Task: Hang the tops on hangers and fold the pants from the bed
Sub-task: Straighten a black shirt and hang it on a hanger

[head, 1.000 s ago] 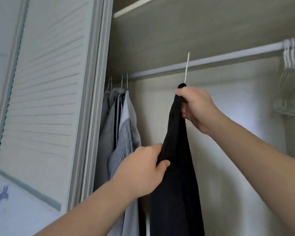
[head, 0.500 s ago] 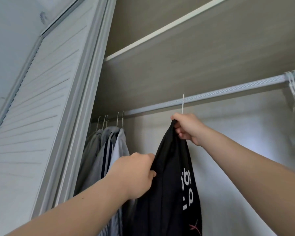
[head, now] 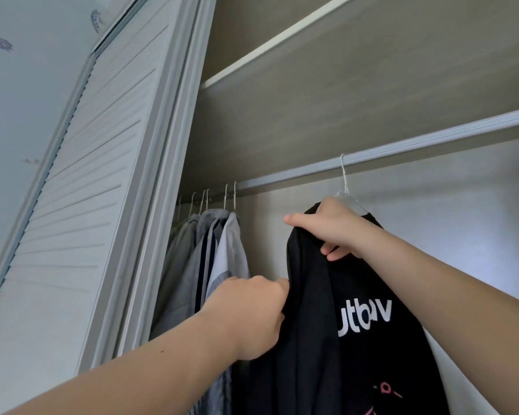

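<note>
Hanging step: black top (head: 312, 348) on hanger (head: 344, 181), hooked on rod (head: 432, 141) at 1 o'clock. My right hand (head: 336, 232) grips its shoulder and my left hand (head: 249, 316) pinches its edge. Next: let go.

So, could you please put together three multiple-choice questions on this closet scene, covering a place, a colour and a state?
1. Where do the grey garments hang relative to the black top?
A. To its left
B. To its right
C. Behind it

2. What colour is the lettering on the black top?
A. Yellow
B. White
C. Green

3. What is the right grip doing?
A. Hanging idle
B. Holding the black top's shoulder
C. Pressing the wall

Answers:
1 A, as they hang on the side of the left grip.
2 B, as the letters show white on the black cloth.
3 B, as its fingers curl round the fabric just below the hanger.
</note>
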A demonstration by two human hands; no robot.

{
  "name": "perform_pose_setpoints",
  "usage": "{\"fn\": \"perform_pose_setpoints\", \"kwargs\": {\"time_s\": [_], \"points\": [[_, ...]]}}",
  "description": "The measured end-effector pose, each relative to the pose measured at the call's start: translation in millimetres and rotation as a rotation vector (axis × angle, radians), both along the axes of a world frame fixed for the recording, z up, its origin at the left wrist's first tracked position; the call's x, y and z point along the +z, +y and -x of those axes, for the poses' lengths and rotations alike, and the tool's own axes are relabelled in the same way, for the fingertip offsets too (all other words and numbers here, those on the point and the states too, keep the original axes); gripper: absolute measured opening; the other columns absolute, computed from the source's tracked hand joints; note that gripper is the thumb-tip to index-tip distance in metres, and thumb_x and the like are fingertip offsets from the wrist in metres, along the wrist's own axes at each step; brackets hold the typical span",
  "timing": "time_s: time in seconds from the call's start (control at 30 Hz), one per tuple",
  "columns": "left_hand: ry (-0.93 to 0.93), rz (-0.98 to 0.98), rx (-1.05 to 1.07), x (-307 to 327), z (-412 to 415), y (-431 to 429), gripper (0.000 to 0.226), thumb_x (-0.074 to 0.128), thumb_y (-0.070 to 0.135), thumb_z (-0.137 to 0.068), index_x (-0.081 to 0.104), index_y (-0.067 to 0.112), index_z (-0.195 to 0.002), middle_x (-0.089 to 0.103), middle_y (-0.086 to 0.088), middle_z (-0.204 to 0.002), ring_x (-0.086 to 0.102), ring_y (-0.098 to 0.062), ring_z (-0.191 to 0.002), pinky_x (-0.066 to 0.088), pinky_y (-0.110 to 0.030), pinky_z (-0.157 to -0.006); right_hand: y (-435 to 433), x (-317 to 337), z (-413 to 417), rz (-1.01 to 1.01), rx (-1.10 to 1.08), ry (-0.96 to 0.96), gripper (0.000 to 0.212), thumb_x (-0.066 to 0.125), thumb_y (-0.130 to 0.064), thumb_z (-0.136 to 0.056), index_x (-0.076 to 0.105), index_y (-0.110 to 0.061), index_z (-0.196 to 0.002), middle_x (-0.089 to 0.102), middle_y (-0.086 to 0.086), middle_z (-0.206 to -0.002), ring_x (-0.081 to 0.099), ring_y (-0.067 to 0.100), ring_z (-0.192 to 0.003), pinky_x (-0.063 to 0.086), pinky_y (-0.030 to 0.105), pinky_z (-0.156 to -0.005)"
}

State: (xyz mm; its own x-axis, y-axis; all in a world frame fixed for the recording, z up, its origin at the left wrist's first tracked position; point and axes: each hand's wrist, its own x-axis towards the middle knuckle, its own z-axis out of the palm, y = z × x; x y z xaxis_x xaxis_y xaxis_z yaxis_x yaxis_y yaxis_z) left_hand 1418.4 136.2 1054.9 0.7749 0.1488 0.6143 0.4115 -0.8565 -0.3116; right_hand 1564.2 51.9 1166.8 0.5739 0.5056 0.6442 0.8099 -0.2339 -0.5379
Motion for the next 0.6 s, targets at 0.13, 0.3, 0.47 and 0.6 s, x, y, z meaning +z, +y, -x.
{"fn": "perform_pose_setpoints", "kwargs": {"time_s": [0.13, 0.3, 0.47, 0.6], "points": [[0.000, 0.008, 0.003, -2.0, 3.4, 0.3, 0.015, 0.043, 0.027, -0.102, 0.032, 0.019, -0.095, 0.043, 0.003, -0.077, 0.044, -0.025, -0.071, 0.045, -0.037, -0.083, 6.5, -4.9, 13.7, 0.119, -0.053, -0.057, 0.051, 0.071, -0.048, -0.079, 0.055, -0.006, -0.103, 0.061, 0.011, -0.092, 0.072, 0.025, -0.070, 0.061, 0.040, -0.052], [-0.009, 0.013, 0.037, -4.9, 5.9, 3.6, 0.018, 0.043, 0.024, -0.103, 0.030, 0.018, -0.093, 0.037, 0.004, -0.072, 0.042, -0.023, -0.067, 0.027, -0.033, -0.066, 18.3, -7.0, 18.1, 0.117, 0.007, -0.051, 0.030, 0.060, -0.029, -0.083, 0.052, -0.002, -0.093, 0.061, 0.013, -0.074, 0.067, 0.025, -0.051, 0.062, 0.036, -0.057], [-0.012, 0.012, 0.077, -9.2, 8.3, 17.5, 0.013, 0.044, 0.022, -0.102, 0.034, 0.016, -0.095, 0.040, 0.002, -0.073, 0.037, -0.018, -0.059, 0.026, -0.033, -0.058, 40.3, -8.8, 21.8, 0.138, 0.117, -0.048, 0.022, 0.053, -0.021, -0.086, 0.050, 0.000, -0.091, 0.065, 0.024, -0.071, 0.070, 0.037, -0.058, 0.060, 0.033, -0.056], [-0.035, 0.033, 0.136, -10.3, 14.5, 28.2, 0.008, 0.044, 0.020, -0.102, 0.038, 0.015, -0.100, 0.050, -0.002, -0.082, 0.048, -0.026, -0.067, 0.023, -0.032, -0.053, 68.3, -4.4, 16.8, 0.097, 0.237, -0.020, 0.024, 0.048, -0.012, -0.085, 0.048, 0.005, -0.102, 0.065, 0.028, -0.077, 0.070, 0.045, -0.068, 0.062, 0.052, -0.064]]}}
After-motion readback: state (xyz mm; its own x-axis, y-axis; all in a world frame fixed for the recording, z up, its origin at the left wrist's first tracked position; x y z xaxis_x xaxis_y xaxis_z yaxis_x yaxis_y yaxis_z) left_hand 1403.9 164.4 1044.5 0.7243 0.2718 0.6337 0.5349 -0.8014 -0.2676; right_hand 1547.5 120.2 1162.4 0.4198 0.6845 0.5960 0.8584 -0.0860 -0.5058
